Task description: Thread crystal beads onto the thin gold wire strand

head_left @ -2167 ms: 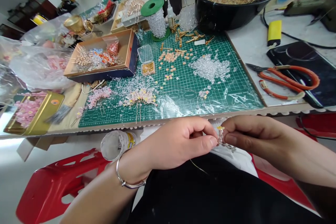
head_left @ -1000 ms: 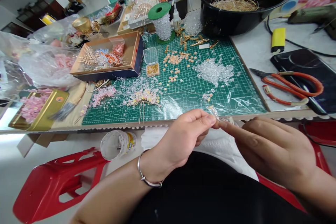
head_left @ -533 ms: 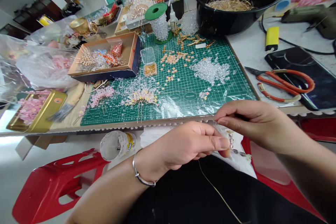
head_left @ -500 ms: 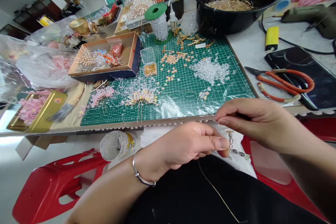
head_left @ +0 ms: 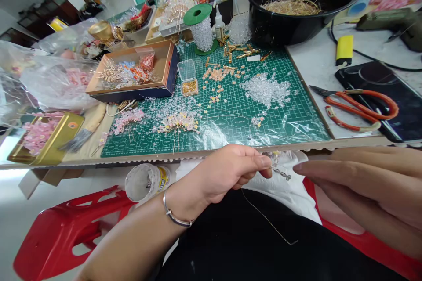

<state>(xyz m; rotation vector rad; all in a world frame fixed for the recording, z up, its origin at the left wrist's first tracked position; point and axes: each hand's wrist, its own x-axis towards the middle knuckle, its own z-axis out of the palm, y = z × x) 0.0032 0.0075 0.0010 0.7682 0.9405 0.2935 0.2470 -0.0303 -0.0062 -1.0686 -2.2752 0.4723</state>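
Note:
My left hand, a silver bangle on its wrist, pinches a thin gold wire strung with small clear beads, held over my lap below the table edge. The wire's free end trails down across my black clothing. My right hand hovers just right of the beads with its fingers stretched out and close together, holding nothing and not touching the wire. A white cloth lies on my lap under the beads.
A green cutting mat carries piles of clear beads, peach beads and gold pins. Orange-handled pliers, a black bowl, a brown box, a gold tin and a red stool surround it.
My right hand let go of the beaded wire and drew back to the right, fingers straightened. My left hand rose slightly, still pinching the wire.

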